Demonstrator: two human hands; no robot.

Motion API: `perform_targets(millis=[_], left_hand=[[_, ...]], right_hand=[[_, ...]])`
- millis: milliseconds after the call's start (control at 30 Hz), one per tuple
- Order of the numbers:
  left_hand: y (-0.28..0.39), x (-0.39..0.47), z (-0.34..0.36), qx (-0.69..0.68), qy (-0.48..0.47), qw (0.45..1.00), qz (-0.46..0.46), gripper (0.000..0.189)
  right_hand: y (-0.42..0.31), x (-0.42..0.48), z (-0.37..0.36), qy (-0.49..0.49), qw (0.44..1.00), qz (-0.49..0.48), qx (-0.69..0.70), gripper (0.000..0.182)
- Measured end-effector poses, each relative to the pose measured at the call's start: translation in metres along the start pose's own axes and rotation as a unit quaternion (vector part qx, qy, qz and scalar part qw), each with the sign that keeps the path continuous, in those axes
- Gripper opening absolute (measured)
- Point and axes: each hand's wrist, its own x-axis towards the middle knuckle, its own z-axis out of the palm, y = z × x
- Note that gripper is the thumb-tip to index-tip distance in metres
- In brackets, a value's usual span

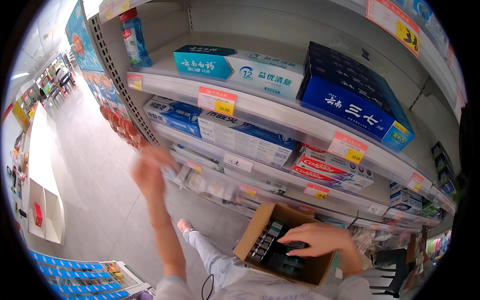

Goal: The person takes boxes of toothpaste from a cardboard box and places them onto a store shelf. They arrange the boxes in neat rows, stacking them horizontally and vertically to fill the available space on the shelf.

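Observation:
My left hand (152,170), blurred, is raised beside the left end of the shelf unit; nothing shows in it, and its finger pose is unclear. Over an open cardboard box (249,240) hangs my right hand (318,239), fingers spread, with no item seen in its grasp. Dark small cartons (262,243) lie inside the box, partly hidden by that hand. Ahead, the upper shelf bears a teal and white toothpaste carton (240,69), a row of dark blue toothpaste cartons (348,101) and a blue mouthwash bottle (135,41).
Lower shelves hold blue and white toothpaste cartons (243,135) and red Colgate cartons (330,168). Price tags (216,101) line the shelf edges. A white counter (45,180) stands left across the aisle, a display rack (86,277) at lower left, and a dark chair (392,266) at lower right.

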Motion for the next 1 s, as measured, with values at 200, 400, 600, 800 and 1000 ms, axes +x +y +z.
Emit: perform_targets(millis=[200,400,600,800,1000], left_hand=[[-0.002,-0.194,0.096,0.153,-0.4,0.877,-0.219,0.009],[0.004,-0.301,0.147,0.152,-0.662,0.708,-0.194,0.016],[-0.013,-0.319,0.137,0.141,-0.627,0.731,-0.229,0.017],[-0.01,-0.317,0.136,0.165,-0.671,0.682,-0.24,0.022],[-0.01,-0.309,0.142,0.141,-0.568,0.785,-0.202,0.049]], right_hand=[[0.196,0.0,0.16,-0.222,0.787,0.561,-0.128,0.055],[0.266,-0.046,0.276,-0.285,0.719,0.633,-0.026,0.054],[0.291,-0.062,0.289,-0.327,0.755,0.568,0.029,0.05],[0.218,-0.024,0.227,-0.296,0.746,0.597,-0.019,0.047],[0.099,-0.052,0.111,-0.094,0.842,0.531,0.035,0.055]])
